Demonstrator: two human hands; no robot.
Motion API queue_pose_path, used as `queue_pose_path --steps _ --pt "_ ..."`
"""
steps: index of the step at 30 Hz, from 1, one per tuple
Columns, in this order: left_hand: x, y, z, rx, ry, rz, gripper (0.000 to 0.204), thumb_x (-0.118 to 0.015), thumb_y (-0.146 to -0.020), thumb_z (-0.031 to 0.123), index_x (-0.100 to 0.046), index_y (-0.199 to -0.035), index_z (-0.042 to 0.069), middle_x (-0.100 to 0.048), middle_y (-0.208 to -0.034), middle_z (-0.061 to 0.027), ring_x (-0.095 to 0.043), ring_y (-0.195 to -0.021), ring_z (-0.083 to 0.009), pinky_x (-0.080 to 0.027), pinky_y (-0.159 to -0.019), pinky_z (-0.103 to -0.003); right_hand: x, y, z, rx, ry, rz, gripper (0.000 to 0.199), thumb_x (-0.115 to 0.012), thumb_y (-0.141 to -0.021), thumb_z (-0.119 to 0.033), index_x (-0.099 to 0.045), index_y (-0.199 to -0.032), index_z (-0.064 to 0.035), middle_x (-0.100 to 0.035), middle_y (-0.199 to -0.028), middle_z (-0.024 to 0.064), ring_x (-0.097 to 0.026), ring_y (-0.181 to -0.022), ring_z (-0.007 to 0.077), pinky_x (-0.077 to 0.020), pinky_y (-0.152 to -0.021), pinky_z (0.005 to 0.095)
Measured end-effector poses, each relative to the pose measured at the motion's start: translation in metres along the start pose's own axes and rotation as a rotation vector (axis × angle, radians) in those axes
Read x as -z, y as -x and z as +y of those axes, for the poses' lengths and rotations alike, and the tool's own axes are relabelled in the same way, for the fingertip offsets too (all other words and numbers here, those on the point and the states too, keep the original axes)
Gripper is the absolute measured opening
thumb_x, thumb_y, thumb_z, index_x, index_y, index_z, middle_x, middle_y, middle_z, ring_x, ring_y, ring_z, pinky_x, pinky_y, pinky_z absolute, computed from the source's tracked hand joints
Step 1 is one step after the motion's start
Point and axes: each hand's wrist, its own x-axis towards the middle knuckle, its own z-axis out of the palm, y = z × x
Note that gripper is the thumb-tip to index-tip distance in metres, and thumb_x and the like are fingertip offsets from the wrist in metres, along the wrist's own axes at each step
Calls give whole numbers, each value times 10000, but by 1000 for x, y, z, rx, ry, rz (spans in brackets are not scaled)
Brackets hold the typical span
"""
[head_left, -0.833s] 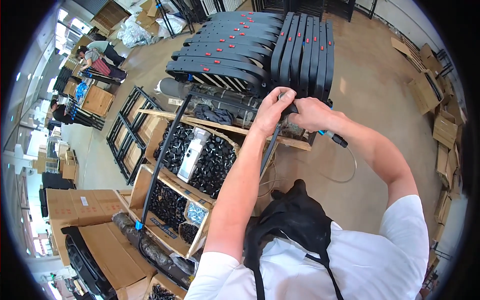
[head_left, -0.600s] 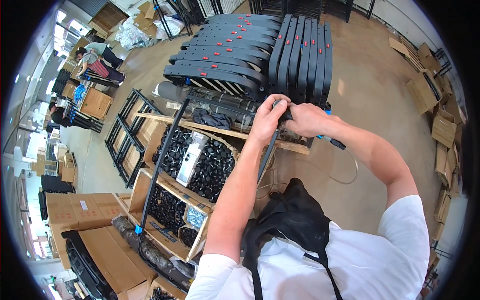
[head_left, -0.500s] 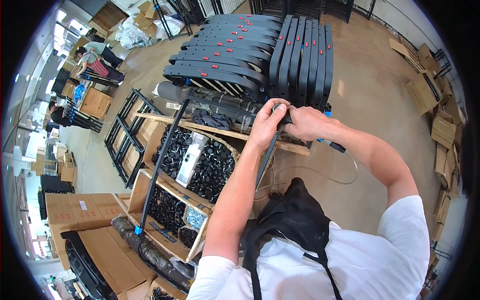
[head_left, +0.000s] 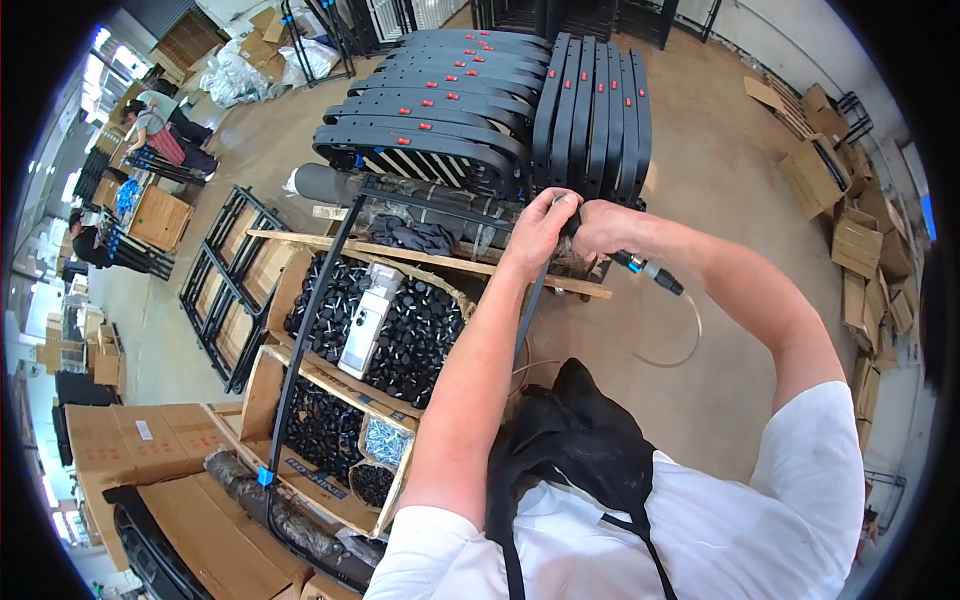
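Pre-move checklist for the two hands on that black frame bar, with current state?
1. Left hand gripping the black frame bar: ok.
2. Right hand on the air tool: ok.
3. Tool tip seated: cannot tell, hidden by the fingers.
4. Hose free of snags: ok, loose loop on the floor.
5. Crate of black caps within reach: ok.
6. Stacked frames stable: cannot tell.

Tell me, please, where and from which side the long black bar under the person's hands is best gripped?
Probably at its upper end, from above: both the left hand and the right hand close their fingers there. The black bar slants down from there toward the person's apron, narrow enough to wrap. To its left lies a box of black knobs, so a low approach from that side looks cramped.
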Motion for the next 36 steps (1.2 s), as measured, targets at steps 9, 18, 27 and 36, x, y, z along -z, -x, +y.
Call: queue_pose_path --steps 9,18,27,36 --pt "6 -13 5 -3 8 -38 266 -652 -1055 285 -690 -1166 46 -682 -1080 -6 -598 -1013 -103 -486 -922 -294 6 0 -16 -12 -11 56 153 -692 -659 -97 -692 -737 35 -690 -730 131 -651 -656 216 -491 -564 377" --pt "81 -12 108 -162 53 202 169 -690 -1013 211 -713 -1039 46 -671 -915 9 -592 -841 -81 -512 -757 -283 25 -21 -146 294 -4 28 323 -687 -816 -172 -699 -1012 83 -722 -786 144 -700 -595 214 -562 -566 364" --pt "322 -45 183 -207 -27 535 223 -624 -1025 238 -700 -1035 29 -676 -946 -68 -648 -848 -183 -547 -750 -341 -11 -187 -354 485 283 -30 336 -666 -863 -317 -727 -951 2 -760 -781 73 -742 -642 196 -587 -705 353" --pt "363 -66 153 -207 -7 649 220 -662 -985 238 -734 -959 32 -689 -918 -26 -610 -838 -138 -508 -770 -314 -20 -250 -366 470 310 -101 316 -660 -852 -273 -721 -958 18 -757 -777 89 -741 -643 204 -587 -691 356"
